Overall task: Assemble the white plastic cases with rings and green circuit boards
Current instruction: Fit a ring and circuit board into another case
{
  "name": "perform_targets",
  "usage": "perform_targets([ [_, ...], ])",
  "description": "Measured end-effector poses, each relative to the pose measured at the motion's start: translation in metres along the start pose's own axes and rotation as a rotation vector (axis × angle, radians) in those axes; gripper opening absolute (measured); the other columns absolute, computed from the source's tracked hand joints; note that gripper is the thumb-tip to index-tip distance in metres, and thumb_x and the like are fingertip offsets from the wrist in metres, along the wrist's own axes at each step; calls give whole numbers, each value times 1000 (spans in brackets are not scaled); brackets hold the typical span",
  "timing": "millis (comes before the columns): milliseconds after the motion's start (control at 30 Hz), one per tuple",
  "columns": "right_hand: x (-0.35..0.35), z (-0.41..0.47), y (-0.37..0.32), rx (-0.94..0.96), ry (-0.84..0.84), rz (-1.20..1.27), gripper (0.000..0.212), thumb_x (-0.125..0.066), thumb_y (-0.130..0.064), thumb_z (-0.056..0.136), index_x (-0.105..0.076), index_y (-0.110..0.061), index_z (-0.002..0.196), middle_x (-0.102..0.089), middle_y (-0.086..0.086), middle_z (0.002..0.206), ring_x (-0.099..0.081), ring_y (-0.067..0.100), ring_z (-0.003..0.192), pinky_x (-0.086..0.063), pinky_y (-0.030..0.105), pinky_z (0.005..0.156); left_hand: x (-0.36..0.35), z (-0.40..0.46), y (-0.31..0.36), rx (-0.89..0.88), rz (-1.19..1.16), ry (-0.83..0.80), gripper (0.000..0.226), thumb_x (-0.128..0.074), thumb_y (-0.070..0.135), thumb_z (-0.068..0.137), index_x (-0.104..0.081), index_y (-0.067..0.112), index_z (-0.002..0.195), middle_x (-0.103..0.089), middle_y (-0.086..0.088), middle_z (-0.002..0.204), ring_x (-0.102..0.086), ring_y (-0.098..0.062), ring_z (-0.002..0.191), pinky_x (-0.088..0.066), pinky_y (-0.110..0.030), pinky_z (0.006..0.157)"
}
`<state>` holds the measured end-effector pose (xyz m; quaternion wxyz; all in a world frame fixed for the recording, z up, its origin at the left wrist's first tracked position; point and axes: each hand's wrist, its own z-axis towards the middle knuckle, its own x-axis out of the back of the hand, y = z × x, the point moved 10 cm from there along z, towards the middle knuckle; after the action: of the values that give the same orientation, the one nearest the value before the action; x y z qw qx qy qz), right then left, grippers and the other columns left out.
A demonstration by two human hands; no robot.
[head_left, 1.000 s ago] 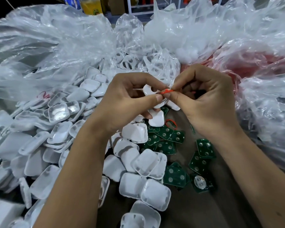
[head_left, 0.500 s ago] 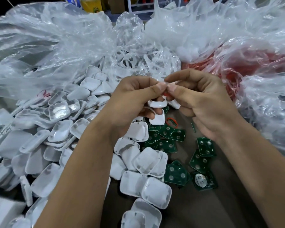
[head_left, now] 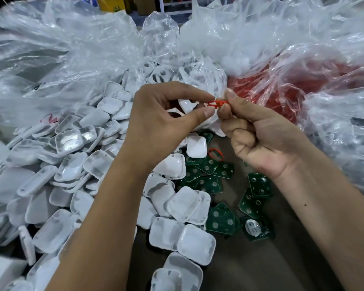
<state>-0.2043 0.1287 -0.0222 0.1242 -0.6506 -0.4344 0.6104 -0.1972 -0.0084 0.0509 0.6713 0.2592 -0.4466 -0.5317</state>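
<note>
Both hands are up over the far middle of the table, nearly touching. Left hand (head_left: 162,120) curls around a white case part (head_left: 186,106), thumb and forefinger closing toward the orange-red ring (head_left: 216,103). Right hand (head_left: 259,135) pinches that ring between thumb and forefinger, other fingers curled into the palm. Ring sits right at the case edge; can't tell if it is seated or only touching.

Risks as I read them:
- Ring is thin and held only at the fingertips. If the pinch slips while it is forced on, it likely springs off and drops into the pile below, hard to spot among parts.
- Case is mostly hidden by the left fingers, so alignment goes by feel. A skewed ring probably jams or goes on crooked.
- Too much force at that small edge could bend or snap the ring, or crack the case lug.
- Hands hang just near the clear bag of white case parts (head_left: 177,74) and the bag of red rings (head_left: 303,87); loose film could snag a finger.

Supply: heap of white case shells (head_left: 72,169) to the left and near, green circuit boards (head_left: 210,171) scattered in the middle below the hands, 1 spare ring (head_left: 215,153) lying on the brown table (head_left: 261,259) among them. An elbow sweep on the next reach could push shells over the boards.
</note>
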Motion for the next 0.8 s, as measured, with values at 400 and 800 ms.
perform_targets([
  [400, -1, -3, -14, 136, 37, -193, 14, -72, -21, 79, -68, -9, 85, -64, 0, 66, -33, 0, 42, -21, 8, 32, -3, 0, 7, -67, 74, -13, 15, -81, 11, 87, -81, 11, 102, -73, 4, 86, -69, -13, 84, -58, -46, 67],
  [800, 11, 2, -13, 72, 40, -251, 18, -74, -13, 78, -72, -4, 93, -66, 5, 70, -36, 1, 42, -24, 9, 31, -9, -1, 6, -92, 206, -50, 12, -77, 11, 90, -83, 16, 100, -70, 7, 85, -69, -18, 83, -59, -44, 64],
])
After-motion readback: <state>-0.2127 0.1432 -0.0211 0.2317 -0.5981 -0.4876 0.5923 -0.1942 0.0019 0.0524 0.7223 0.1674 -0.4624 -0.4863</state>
